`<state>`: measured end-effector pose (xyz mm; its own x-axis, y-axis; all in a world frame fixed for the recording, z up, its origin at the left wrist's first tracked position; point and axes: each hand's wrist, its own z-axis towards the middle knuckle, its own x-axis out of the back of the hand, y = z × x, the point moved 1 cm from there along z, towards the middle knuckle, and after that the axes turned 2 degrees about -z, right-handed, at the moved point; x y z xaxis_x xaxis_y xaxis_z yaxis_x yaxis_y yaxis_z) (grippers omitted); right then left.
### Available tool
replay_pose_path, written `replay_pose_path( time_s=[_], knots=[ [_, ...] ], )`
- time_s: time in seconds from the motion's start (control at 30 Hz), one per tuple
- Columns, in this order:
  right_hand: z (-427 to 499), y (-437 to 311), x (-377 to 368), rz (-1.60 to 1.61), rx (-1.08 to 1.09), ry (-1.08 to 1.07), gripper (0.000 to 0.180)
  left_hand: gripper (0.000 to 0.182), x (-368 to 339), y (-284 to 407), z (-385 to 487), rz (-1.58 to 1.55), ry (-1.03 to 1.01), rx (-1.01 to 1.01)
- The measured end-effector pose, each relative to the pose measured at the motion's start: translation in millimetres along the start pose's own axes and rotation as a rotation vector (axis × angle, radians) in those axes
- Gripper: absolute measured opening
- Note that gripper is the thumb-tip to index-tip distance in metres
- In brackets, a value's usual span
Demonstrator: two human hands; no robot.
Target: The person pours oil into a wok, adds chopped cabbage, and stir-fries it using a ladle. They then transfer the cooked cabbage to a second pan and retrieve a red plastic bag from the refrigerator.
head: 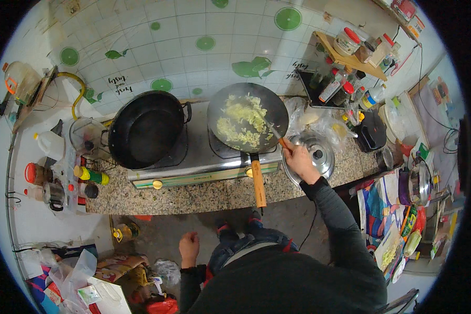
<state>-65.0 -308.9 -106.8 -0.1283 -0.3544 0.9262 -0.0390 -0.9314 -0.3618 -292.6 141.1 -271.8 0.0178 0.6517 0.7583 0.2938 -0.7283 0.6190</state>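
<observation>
My right hand (299,161) is closed on the wooden handle of a metal spatula (272,127), whose head is among chopped pale-green vegetables (241,112) in a dark wok (276,106). Faint steam hangs over this wok, which sits on the right burner of a two-burner gas stove (204,167). Its wooden handle (258,182) points towards me over the counter edge. My left hand (189,247) hangs beside my body, away from the stove, with its fingers curled; whether they are fully closed is unclear. A black two-handled pan (145,129) stands on the left burner with no food visible in it.
Right of the stove a metal lid (318,153) lies on the granite counter (219,198), near plastic bags (331,127). Behind them, seasoning bottles (331,88) stand on a black rack. A yellow-green bottle (92,175) lies at the left. Shredded vegetables (389,254) rest on a board at right.
</observation>
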Motion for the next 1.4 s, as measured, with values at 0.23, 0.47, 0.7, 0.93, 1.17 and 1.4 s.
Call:
replay_pose_path(
  time_s=[0.23,0.47,0.7,0.93,1.17,1.4],
  knots=[
    [-37.8,-20.3,71.7,0.246,0.051,-0.245,0.041,0.016,-0.4,-9.7,-8.6,-0.026,0.018,0.016],
    [1.0,1.1,23.1,-0.115,0.177,0.138,0.037,0.019,-6.4,-13.9,-2.8,-0.030,0.029,-0.013],
    [-7.3,0.7,26.6,-0.063,0.205,0.071,0.042,0.018,-1.3,-4.8,-5.5,-0.010,0.036,0.016],
    [9.4,11.7,44.1,-0.233,0.168,0.119,0.040,0.018,-5.7,-13.0,-10.3,-0.031,-0.021,0.028],
    [-25.7,14.3,78.8,0.481,-0.401,-0.472,0.037,0.018,-6.6,-11.5,-15.2,-0.101,0.046,0.059],
    [20.4,11.4,30.8,0.002,0.060,0.173,0.036,0.016,-3.7,-7.7,-11.8,-0.023,0.047,-0.004]
  ],
)
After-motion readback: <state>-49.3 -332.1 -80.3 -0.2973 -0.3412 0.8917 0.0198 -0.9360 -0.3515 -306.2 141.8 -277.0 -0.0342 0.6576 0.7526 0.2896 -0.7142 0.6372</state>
